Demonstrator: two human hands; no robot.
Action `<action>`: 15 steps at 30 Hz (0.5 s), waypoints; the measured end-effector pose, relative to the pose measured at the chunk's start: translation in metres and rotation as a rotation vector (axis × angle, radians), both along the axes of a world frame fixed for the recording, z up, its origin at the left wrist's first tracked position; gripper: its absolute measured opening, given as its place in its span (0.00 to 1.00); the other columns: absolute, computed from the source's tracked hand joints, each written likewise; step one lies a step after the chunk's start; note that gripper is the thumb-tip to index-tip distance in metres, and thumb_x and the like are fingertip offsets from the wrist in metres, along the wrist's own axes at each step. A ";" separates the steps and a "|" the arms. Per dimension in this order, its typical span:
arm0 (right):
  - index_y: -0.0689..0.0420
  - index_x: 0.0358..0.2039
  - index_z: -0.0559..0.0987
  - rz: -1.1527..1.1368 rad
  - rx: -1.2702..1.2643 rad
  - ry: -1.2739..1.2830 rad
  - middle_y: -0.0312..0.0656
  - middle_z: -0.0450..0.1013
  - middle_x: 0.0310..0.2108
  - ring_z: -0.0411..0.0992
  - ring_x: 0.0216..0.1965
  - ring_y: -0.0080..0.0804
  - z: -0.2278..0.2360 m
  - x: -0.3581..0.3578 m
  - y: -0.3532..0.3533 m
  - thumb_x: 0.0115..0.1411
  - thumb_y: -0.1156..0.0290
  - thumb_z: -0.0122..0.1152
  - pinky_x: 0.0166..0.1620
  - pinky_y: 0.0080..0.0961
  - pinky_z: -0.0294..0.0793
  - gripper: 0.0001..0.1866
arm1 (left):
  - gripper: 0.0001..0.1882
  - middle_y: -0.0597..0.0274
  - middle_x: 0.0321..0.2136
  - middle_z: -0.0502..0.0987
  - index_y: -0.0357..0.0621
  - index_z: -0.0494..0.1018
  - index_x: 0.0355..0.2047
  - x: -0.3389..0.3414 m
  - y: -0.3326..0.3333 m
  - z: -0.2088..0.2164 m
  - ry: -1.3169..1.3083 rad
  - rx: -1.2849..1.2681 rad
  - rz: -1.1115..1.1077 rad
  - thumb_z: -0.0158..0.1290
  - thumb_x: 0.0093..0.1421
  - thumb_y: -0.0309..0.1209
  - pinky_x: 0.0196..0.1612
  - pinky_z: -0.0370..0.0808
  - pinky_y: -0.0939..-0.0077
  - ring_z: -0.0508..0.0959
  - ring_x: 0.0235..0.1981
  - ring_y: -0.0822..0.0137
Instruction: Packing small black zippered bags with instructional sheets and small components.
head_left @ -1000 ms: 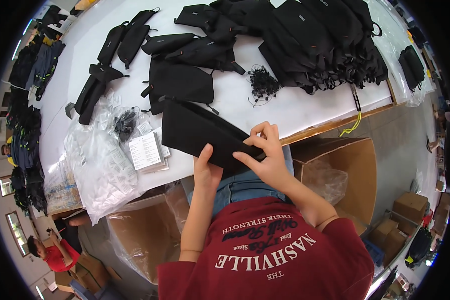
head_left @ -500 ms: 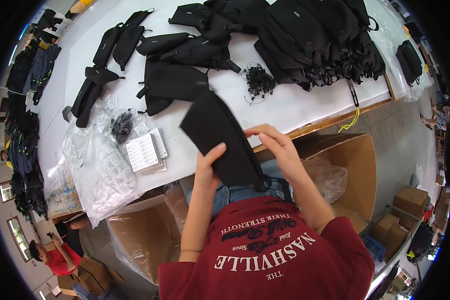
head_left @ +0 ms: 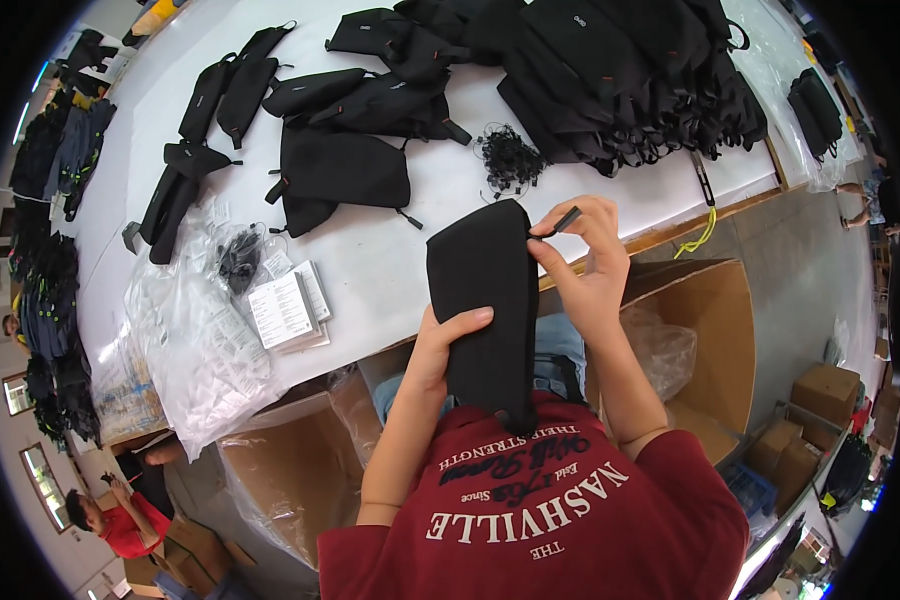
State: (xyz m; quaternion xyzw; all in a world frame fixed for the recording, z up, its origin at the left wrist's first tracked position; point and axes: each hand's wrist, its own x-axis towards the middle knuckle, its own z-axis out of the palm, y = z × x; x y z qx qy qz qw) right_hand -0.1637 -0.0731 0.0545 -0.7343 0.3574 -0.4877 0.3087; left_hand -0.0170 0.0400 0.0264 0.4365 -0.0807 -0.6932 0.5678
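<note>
"Maroon shirt (head_left: 530,500) closest. What's just beyond it?"

"A black pouch (head_left: 483,275), its lower end overlapping the shirt. The left hand (head_left: 440,345) clasps its left side, thumb pressed on the face, fingers hidden behind."

"And the right hand (head_left: 592,262)?"

"Pinching a dark pull tab (head_left: 567,220) by the pouch's upper right corner, thumb against fingers."

"Past that?"

"White table (head_left: 375,290): printed cards (head_left: 282,308) beside a clear plastic bag (head_left: 195,335), then tangled black cords (head_left: 510,160) near a heap of black pouches (head_left: 640,80)."
</note>
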 end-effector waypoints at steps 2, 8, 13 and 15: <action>0.55 0.28 0.79 -0.021 -0.003 0.037 0.32 0.73 0.30 0.63 0.41 0.33 0.000 0.002 0.007 0.44 0.75 0.70 0.48 0.28 0.60 0.09 | 0.24 0.56 0.38 0.76 0.34 0.68 0.48 0.001 0.000 -0.001 0.021 -0.003 0.038 0.58 0.50 0.29 0.39 0.76 0.77 0.78 0.36 0.67; 0.57 0.26 0.79 0.289 0.210 0.082 0.34 0.71 0.29 0.63 0.39 0.32 0.007 0.000 0.030 0.44 0.75 0.69 0.45 0.26 0.62 0.08 | 0.20 0.52 0.37 0.78 0.33 0.71 0.47 0.013 -0.006 -0.007 0.297 0.010 0.184 0.53 0.55 0.30 0.41 0.78 0.72 0.80 0.35 0.63; 0.55 0.26 0.78 0.496 0.350 0.031 0.31 0.71 0.29 0.62 0.40 0.31 0.007 0.005 0.049 0.46 0.73 0.69 0.46 0.26 0.61 0.07 | 0.17 0.54 0.29 0.76 0.40 0.72 0.37 0.033 -0.003 -0.026 0.435 -0.067 0.212 0.47 0.62 0.43 0.29 0.78 0.66 0.78 0.34 0.62; 0.54 0.27 0.79 0.577 0.425 0.019 0.30 0.72 0.29 0.61 0.41 0.31 0.006 0.005 0.055 0.48 0.71 0.69 0.47 0.26 0.61 0.07 | 0.17 0.58 0.26 0.73 0.41 0.71 0.36 0.035 -0.003 -0.031 0.405 -0.052 0.256 0.47 0.62 0.43 0.27 0.76 0.70 0.75 0.31 0.65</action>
